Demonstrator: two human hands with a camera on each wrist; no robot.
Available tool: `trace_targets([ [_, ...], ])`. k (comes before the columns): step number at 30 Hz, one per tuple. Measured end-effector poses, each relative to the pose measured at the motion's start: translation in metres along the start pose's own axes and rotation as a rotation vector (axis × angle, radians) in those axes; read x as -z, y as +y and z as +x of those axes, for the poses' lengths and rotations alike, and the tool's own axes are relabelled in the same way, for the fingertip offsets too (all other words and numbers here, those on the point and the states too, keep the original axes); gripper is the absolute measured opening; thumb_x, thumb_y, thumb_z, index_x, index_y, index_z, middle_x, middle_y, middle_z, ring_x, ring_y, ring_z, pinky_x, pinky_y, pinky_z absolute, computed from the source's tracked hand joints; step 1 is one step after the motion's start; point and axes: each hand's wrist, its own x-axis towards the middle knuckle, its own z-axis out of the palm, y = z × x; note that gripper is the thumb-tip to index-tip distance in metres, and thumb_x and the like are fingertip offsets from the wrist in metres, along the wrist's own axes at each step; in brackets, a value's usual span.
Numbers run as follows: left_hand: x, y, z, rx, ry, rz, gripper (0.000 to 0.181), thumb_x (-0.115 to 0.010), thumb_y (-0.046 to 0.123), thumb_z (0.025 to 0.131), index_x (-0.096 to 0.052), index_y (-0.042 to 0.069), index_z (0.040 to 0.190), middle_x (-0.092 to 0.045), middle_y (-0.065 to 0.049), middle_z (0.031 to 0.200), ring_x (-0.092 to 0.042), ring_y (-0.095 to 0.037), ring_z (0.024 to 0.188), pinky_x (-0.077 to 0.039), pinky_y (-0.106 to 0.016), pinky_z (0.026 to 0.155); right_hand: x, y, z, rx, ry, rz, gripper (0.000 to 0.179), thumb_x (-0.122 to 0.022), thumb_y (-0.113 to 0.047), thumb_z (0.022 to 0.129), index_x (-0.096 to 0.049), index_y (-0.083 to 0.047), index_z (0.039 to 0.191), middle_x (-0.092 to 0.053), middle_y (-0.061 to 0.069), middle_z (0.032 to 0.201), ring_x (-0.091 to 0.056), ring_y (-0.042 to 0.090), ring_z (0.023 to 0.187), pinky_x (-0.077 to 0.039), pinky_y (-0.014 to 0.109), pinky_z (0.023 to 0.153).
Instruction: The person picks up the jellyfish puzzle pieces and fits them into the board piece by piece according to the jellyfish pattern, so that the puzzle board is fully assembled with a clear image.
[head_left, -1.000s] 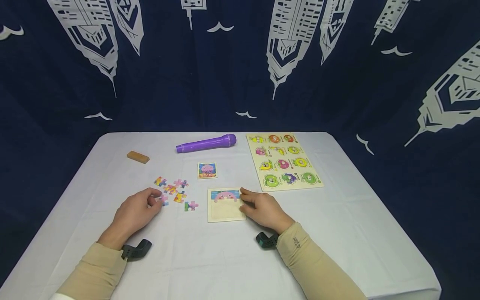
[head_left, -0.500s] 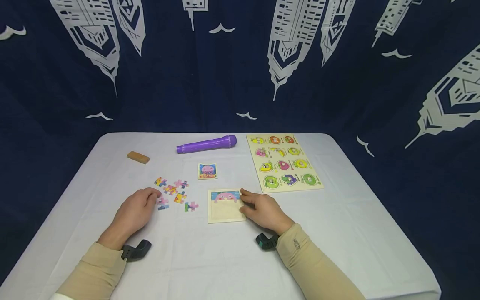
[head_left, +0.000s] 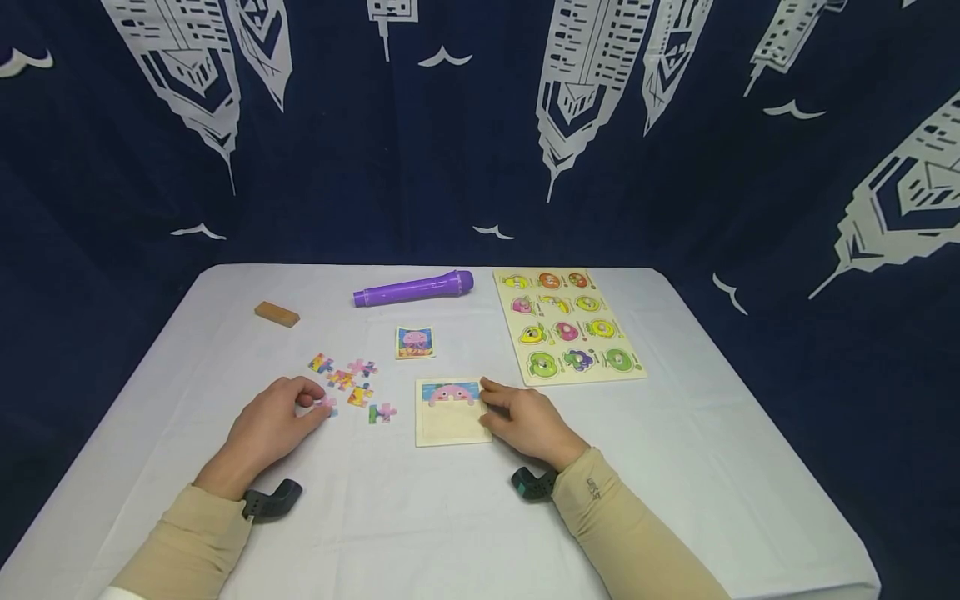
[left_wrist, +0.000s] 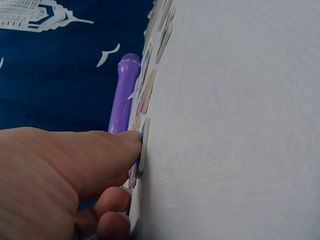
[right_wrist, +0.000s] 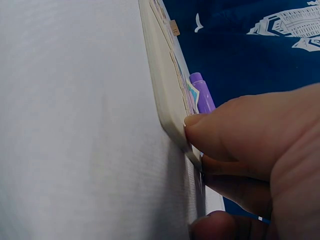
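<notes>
My left hand (head_left: 273, 425) pinches a small pink and blue jigsaw piece (left_wrist: 144, 150) flat on the white table, thumb and index finger at its edges; the hand hides part of it. Several more jigsaw pieces (head_left: 360, 394) lie scattered just beyond the fingertips. In front of me is a square wooden puzzle board (head_left: 452, 427); a strip of pink creature with eyes on blue fills its top, and bare wood shows below. My right hand (head_left: 532, 421) holds this board by its right edge, with the thumb on the near corner in the right wrist view.
A small picture card (head_left: 415, 342) with a pink creature lies behind the board. Farther back are a purple toy microphone (head_left: 412, 289) and a brown wooden block (head_left: 277, 314). A fruit puzzle board (head_left: 577, 325) lies at the back right.
My left index finger was on the jigsaw piece with the thumb tucked out of sight half a second ago; now thumb and finger are spread around the piece. The right hand stays on the board.
</notes>
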Motion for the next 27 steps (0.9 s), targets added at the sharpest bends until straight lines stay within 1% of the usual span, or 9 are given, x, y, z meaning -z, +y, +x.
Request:
trace_targets([
  [6, -0.0009, -0.0014, 0.0, 0.008, 0.002, -0.016, 0.034, -0.078, 0.028, 0.092, -0.066, 0.005, 0.114, -0.065, -0.009, 0.097, -0.055, -0.021, 0.079, -0.041, -0.031, 0.065, -0.0026, -0.0003, -0.0013, -0.018, 0.001, 0.01, 0.045, -0.072, -0.028, 0.096, -0.066, -0.01, 0.138, -0.053, -0.003, 0.153, -0.051, 0.022, 0.141, -0.041, 0.043, 0.115],
  [11, -0.0024, -0.0033, 0.0003, 0.005, 0.022, -0.022, 0.031, -0.078, 0.027, 0.092, -0.066, 0.006, 0.111, -0.066, -0.008, 0.095, -0.056, -0.021, 0.078, -0.042, -0.031, 0.064, -0.0037, -0.0003, -0.0018, -0.018, 0.001, 0.014, 0.045, -0.072, -0.027, 0.096, -0.066, -0.01, 0.137, -0.053, -0.002, 0.153, -0.05, 0.022, 0.141, -0.04, 0.044, 0.115],
  [19, -0.0026, -0.0012, -0.0006, 0.022, 0.034, -0.052, 0.018, -0.071, 0.023, 0.097, -0.065, 0.008, 0.107, -0.068, -0.007, 0.092, -0.057, -0.02, 0.076, -0.043, -0.03, 0.062, -0.0038, -0.0002, -0.0017, -0.012, -0.009, 0.009, 0.045, -0.072, -0.027, 0.096, -0.066, -0.009, 0.137, -0.053, -0.001, 0.154, -0.05, 0.023, 0.141, -0.041, 0.044, 0.115],
  [24, -0.0003, -0.0002, 0.0018, 0.024, 0.045, -0.077, 0.015, -0.069, 0.021, 0.098, -0.066, 0.009, 0.105, -0.069, -0.008, 0.092, -0.057, -0.02, 0.076, -0.044, -0.03, 0.063, -0.0017, 0.0002, -0.0001, 0.0, -0.002, 0.003, 0.045, -0.072, -0.027, 0.097, -0.065, -0.009, 0.138, -0.053, 0.0, 0.153, -0.051, 0.022, 0.141, -0.041, 0.044, 0.115],
  [27, 0.0006, -0.0003, 0.0031, 0.021, 0.044, -0.118, 0.015, -0.067, 0.021, 0.099, -0.066, 0.008, 0.105, -0.068, -0.008, 0.093, -0.057, -0.02, 0.077, -0.044, -0.03, 0.063, -0.0004, 0.0002, 0.0007, -0.005, -0.006, 0.003, 0.045, -0.072, -0.028, 0.097, -0.065, -0.01, 0.138, -0.052, -0.002, 0.154, -0.05, 0.021, 0.141, -0.041, 0.043, 0.115],
])
